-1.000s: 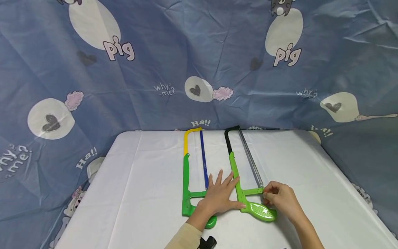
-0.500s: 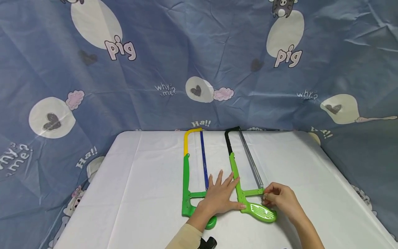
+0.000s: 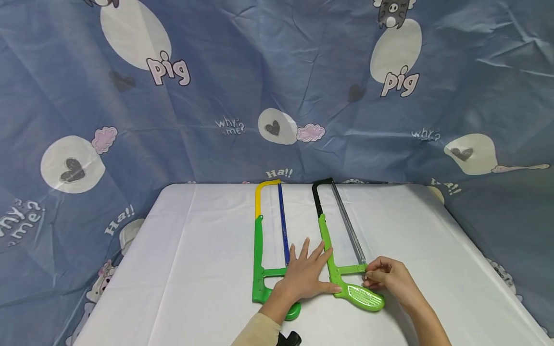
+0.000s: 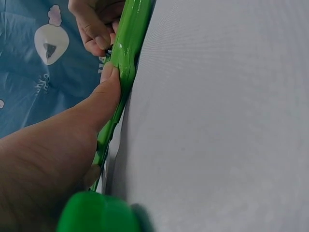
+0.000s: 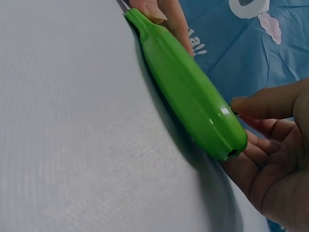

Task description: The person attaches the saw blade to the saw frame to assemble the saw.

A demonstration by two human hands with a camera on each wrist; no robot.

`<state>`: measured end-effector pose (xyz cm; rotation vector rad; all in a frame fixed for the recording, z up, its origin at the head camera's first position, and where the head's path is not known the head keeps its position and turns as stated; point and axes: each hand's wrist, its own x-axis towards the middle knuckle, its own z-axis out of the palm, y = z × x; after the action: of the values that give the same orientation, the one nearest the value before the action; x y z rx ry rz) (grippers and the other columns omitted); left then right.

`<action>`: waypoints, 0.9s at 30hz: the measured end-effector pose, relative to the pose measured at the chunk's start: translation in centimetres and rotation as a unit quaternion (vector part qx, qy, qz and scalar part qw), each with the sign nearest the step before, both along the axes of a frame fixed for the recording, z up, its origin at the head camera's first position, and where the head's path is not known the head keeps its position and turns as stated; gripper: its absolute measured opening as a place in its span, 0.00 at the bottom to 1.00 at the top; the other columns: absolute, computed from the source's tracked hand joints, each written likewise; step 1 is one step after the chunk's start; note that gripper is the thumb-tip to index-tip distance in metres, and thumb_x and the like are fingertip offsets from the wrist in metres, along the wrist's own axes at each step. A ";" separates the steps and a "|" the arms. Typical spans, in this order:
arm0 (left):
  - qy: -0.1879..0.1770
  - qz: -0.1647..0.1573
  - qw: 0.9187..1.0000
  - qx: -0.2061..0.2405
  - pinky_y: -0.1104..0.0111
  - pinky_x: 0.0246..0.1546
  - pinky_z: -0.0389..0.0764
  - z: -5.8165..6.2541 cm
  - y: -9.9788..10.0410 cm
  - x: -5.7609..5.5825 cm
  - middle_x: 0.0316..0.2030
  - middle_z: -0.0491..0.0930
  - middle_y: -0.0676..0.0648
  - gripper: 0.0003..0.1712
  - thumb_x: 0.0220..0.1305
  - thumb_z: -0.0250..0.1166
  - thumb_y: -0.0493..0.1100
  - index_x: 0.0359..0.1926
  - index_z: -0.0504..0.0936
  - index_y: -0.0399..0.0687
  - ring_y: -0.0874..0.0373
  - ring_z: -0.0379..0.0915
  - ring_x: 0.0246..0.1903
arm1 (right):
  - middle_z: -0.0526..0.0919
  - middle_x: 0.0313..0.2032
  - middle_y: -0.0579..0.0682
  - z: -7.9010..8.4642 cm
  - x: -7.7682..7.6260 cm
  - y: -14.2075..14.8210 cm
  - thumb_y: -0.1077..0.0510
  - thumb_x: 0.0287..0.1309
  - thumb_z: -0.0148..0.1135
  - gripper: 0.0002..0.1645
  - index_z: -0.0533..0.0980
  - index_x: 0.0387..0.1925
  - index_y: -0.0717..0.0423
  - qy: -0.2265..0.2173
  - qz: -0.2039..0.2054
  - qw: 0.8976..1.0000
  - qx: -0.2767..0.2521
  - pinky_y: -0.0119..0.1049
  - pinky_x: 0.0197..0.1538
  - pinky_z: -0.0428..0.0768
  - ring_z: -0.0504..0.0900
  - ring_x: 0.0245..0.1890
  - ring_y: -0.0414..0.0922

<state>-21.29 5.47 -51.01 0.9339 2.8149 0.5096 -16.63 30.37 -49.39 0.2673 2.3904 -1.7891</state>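
Note:
A light green hacksaw (image 3: 327, 240) with a black front bow lies on the white table, its grey blade (image 3: 348, 223) on the right. My left hand (image 3: 303, 276) rests spread over its frame, fingers straight; the thumb presses near the top of the handle (image 3: 364, 297). With thumb and forefinger, my right hand (image 3: 391, 276) pinches a small metal wing nut (image 3: 365, 277) at the end of the crossbar, mostly hidden by the fingers. In the right wrist view, the thumb sits just past the green handle (image 5: 190, 89).
Left of it lies a darker green hacksaw (image 3: 258, 245) with a yellow bow and blue blade; my left hand and wrist cover part of its handle. A black object (image 3: 289, 338) shows at the front edge. A blue printed cloth (image 3: 199, 96) hangs behind the table.
My right fingers have shifted slightly at the wing nut. Both hacksaws and my left hand keep their places, while the head view has tilted a little.

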 end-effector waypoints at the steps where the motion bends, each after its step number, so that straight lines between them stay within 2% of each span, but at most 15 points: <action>1: -0.002 0.000 1.000 0.001 0.32 0.71 0.40 0.0 0.0 0.0 0.79 0.48 0.50 0.58 0.54 0.57 0.80 0.79 0.51 0.63 0.38 0.34 0.79 | 0.86 0.31 0.60 -0.1 0.0 0.0 0.68 0.59 0.61 0.12 0.75 0.41 0.75 -0.001 0.002 1.000 -0.001 0.39 0.37 0.88 0.88 0.29 0.46; 15: -0.007 -0.001 1.000 0.003 0.32 0.71 0.40 0.0 0.0 0.0 0.79 0.47 0.50 0.58 0.54 0.58 0.80 0.79 0.51 0.63 0.38 0.33 0.79 | 0.87 0.32 0.59 -0.2 0.0 0.9 0.67 0.61 0.58 0.15 0.73 0.43 0.78 0.006 0.046 0.998 -0.034 0.39 0.38 0.88 0.89 0.31 0.44; 27: -0.006 -0.003 1.000 0.008 0.32 0.71 0.40 0.3 0.1 0.1 0.79 0.48 0.49 0.57 0.55 0.59 0.79 0.78 0.52 0.61 0.37 0.35 0.79 | 0.87 0.33 0.57 -0.6 0.1 1.5 0.64 0.63 0.59 0.16 0.73 0.45 0.78 -0.006 0.053 0.997 -0.060 0.38 0.39 0.88 0.89 0.33 0.44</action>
<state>-21.18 5.56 -50.74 0.9390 2.8011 0.5368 -16.54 31.85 -49.98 0.1358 2.2332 -1.8671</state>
